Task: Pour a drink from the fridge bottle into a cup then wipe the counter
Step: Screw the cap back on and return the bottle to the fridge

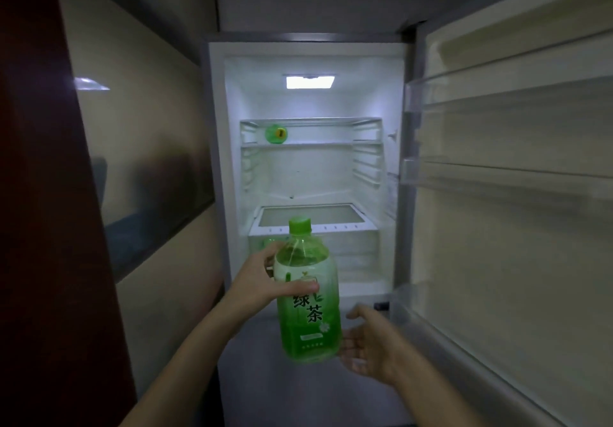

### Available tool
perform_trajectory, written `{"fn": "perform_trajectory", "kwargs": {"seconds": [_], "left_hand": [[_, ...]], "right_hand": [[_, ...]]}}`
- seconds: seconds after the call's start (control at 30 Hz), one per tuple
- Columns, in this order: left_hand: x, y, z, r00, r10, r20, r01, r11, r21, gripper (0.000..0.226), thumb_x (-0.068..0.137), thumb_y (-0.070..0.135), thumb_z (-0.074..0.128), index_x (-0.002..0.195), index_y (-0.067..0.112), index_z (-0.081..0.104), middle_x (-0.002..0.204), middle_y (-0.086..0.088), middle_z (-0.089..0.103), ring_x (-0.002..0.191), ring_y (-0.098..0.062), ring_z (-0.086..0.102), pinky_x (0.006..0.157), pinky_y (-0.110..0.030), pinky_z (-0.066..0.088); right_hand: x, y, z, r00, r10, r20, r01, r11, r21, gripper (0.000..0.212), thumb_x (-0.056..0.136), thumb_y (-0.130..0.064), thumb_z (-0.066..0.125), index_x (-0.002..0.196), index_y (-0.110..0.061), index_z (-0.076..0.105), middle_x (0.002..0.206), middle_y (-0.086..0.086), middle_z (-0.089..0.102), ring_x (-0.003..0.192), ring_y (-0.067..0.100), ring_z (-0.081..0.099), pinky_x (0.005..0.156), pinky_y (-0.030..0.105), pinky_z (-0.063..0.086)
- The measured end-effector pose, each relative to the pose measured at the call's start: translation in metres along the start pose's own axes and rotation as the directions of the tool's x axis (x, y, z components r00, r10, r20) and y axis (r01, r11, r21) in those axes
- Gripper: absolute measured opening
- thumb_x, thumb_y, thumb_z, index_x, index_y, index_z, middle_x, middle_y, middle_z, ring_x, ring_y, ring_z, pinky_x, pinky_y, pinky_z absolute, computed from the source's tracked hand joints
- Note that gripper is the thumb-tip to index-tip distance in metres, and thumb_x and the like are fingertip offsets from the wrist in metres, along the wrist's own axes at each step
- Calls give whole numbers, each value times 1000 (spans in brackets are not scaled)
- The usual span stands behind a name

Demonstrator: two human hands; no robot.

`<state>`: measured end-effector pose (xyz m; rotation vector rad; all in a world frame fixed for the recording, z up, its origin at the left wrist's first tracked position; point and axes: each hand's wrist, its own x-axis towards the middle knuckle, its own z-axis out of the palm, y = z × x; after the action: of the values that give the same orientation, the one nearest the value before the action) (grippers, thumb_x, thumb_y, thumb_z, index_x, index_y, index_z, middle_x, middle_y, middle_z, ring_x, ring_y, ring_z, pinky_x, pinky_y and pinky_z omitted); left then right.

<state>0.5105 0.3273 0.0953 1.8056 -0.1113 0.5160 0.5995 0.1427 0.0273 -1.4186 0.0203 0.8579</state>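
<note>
Room: dim kitchen, fridge (311,167) door open | Bottle: green tea bottle (308,297) out front, cap on | Left hand (262,280): fingers wrapped round bottle | Right hand (368,343): fingers spread, near its bottom | Left to do: pour, wipe bench; no cup seen.

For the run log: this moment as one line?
left hand: grips green tea bottle, cap on | right hand: open, beside bottle base | fridge door: open | cup: not in view
</note>
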Motion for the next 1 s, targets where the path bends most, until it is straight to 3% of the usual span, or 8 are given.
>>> {"fn": "perform_trajectory", "kwargs": {"seconds": [0.13, 0.27, 0.37, 0.43, 0.6, 0.77, 0.83, 1.0], "left_hand": [[31, -27, -37, 997, 5, -72, -4, 1000, 19, 64, 56, 22, 96, 114, 21, 70, 107, -3, 75, 101, -21, 72, 90, -45, 56], [61, -48, -61, 993, 11, -122, -9, 1000, 17, 61, 56, 9, 95, 110, 16, 68, 102, -3, 76, 96, -20, 72, 80, -31, 59], [88, -61, -71, 987, 25, -160, -22, 999, 23, 57, 58, 3, 91, 109, 13, 67, 99, -3, 76, 94, -19, 73, 76, -28, 59], [107, -68, -77, 983, 43, -179, -35, 998, 51, 56, 58, 3, 91, 108, 14, 66, 99, -2, 76, 92, -15, 73, 74, -25, 59], [156, -75, -93, 960, 131, -249, -90, 982, 168, 62, 57, 10, 94, 111, 13, 64, 100, 1, 75, 90, -7, 72, 70, -17, 56], [210, -86, -107, 916, 213, -341, -115, 952, 284, 71, 50, 41, 97, 111, 22, 64, 100, 13, 73, 93, -3, 70, 79, -30, 59], [229, -93, -106, 887, 247, -390, -98, 926, 364, 74, 49, 54, 92, 112, 31, 62, 100, 22, 70, 91, 4, 67, 80, -28, 57], [266, -117, -85, 817, 325, -477, -11, 835, 550, 76, 49, 79, 74, 113, 42, 56, 99, 21, 69, 91, 1, 66, 80, -30, 55]], "right_hand": [[43, -25, 25, 1000, -19, 0, 19, 999, 50, 35, 84, -27, 46, 79, 2, 63, 68, 12, 58, 68, 21, 50, 64, 28, 39], [80, -51, 40, 999, -36, -11, 37, 997, 66, 32, 83, -24, 45, 84, 2, 63, 68, 11, 58, 67, 21, 51, 63, 28, 43], [110, -72, 46, 999, -41, 8, 40, 996, 79, 32, 82, -24, 45, 80, 2, 61, 67, 10, 55, 63, 19, 46, 58, 26, 41], [133, -89, 51, 998, -52, 28, 49, 994, 101, 30, 80, -24, 45, 76, 2, 60, 66, 9, 49, 59, 17, 39, 57, 25, 37], [192, -144, 65, 989, -149, -6, 149, 987, 56, 25, 86, -24, 42, 73, -5, 52, 63, 6, 45, 59, 16, 42, 59, 25, 43], [243, -209, 81, 980, -199, 6, 199, 979, 35, 18, 83, -22, 42, 70, -11, 44, 60, 3, 37, 54, 15, 36, 54, 23, 40], [262, -233, 84, 974, -227, 17, 227, 974, 11, 20, 85, -23, 40, 68, -12, 43, 62, 4, 37, 57, 15, 38, 56, 26, 40], [302, -277, 90, 973, -230, 16, 231, 972, -50, 23, 88, -24, 38, 98, -7, 49, 73, 6, 48, 61, 15, 47, 47, 19, 41]]}}
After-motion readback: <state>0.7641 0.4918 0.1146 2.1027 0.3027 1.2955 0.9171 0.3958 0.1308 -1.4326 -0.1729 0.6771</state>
